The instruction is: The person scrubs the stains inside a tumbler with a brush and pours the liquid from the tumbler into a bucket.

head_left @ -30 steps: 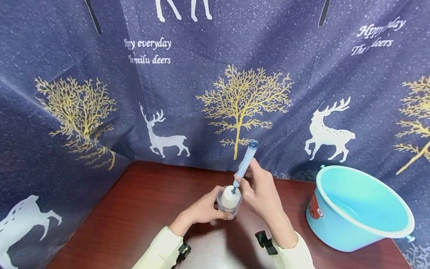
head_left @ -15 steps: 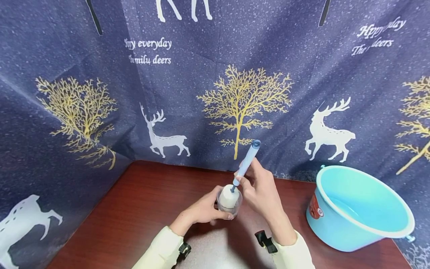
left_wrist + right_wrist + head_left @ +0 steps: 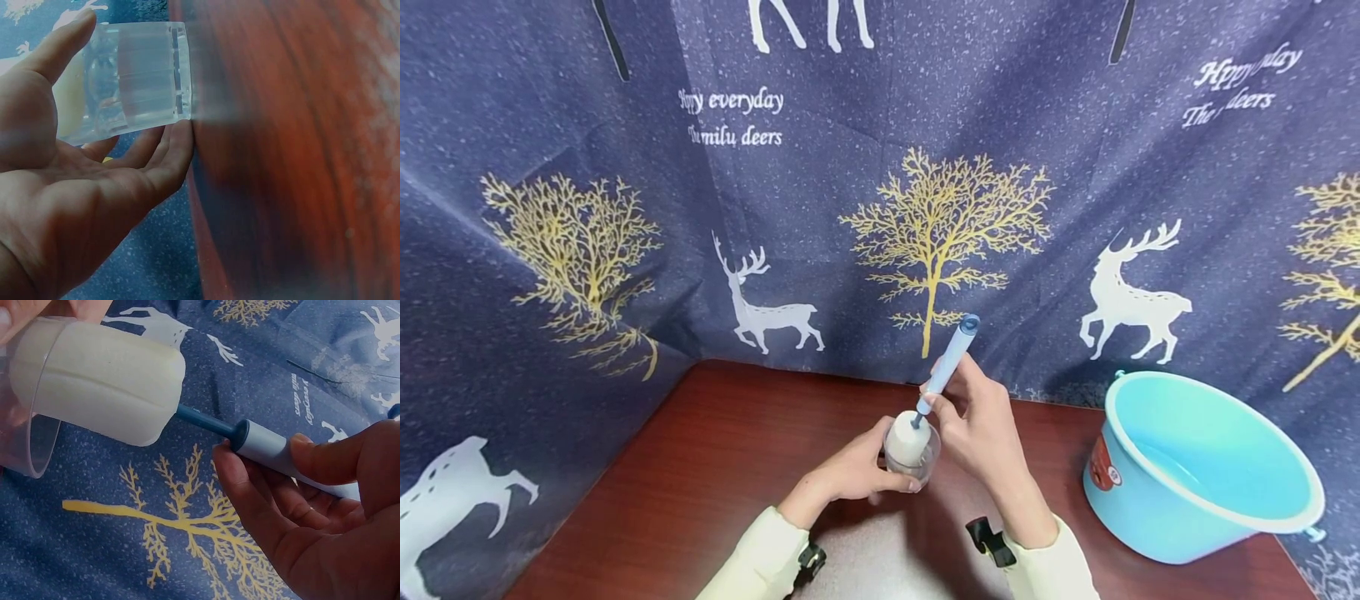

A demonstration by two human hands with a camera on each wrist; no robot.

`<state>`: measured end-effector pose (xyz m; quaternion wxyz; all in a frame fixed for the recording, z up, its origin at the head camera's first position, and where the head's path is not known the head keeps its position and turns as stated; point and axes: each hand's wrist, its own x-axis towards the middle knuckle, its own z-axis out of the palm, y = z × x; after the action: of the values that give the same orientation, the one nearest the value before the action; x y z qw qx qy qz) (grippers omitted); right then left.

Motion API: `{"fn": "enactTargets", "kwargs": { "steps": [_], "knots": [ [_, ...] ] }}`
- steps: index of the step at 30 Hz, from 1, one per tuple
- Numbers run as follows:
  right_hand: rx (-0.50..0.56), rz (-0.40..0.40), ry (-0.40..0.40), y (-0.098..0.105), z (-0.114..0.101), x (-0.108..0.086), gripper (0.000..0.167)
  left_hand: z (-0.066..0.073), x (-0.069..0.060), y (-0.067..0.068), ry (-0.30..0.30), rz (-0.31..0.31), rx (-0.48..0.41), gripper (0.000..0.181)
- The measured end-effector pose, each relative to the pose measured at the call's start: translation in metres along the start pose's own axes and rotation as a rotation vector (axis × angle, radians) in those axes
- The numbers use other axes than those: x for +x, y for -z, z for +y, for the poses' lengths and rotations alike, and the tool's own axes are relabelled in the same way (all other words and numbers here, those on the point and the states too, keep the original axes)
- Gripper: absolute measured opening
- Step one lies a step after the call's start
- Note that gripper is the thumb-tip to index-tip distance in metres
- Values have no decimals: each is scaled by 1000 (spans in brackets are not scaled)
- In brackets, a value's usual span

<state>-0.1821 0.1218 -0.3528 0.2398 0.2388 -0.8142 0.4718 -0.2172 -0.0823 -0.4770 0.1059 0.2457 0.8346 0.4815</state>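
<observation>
My left hand [image 3: 859,463] grips a clear cup [image 3: 147,75], thumb on one side and fingers on the other; in the left wrist view the cup's base meets the tabletop. A sponge cup brush has its white sponge head [image 3: 103,381] partly inside the cup, leaning against the rim. My right hand [image 3: 981,425] holds the brush's light blue handle [image 3: 951,360] between thumb and fingers. The handle slants up to the right, and a thin dark blue stem [image 3: 209,422] joins it to the sponge. How deep the sponge reaches is hard to tell through the cup wall.
To the right on the reddish-brown table [image 3: 730,425] stands a light blue bucket [image 3: 1150,508] with a red label. A dark blue cloth [image 3: 805,208] printed with deer and trees hangs behind and at the left. Each wrist wears a black band [image 3: 991,542].
The sponge head has shifted slightly left within the cup, and the brush handle has tilted a little. Both hands keep their hold; the left hand and cup stay almost still.
</observation>
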Motion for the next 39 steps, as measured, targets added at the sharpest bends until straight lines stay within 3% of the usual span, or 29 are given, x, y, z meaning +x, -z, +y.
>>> {"fn": "enactTargets", "kwargs": {
  "steps": [27, 39],
  "knots": [
    [19, 49, 52, -4, 1, 0, 32, -3, 2, -1, -12, 21, 26, 81],
    [-27, 65, 63, -4, 1, 0, 32, -2, 1, 0, -9, 14, 37, 76]
  ]
}}
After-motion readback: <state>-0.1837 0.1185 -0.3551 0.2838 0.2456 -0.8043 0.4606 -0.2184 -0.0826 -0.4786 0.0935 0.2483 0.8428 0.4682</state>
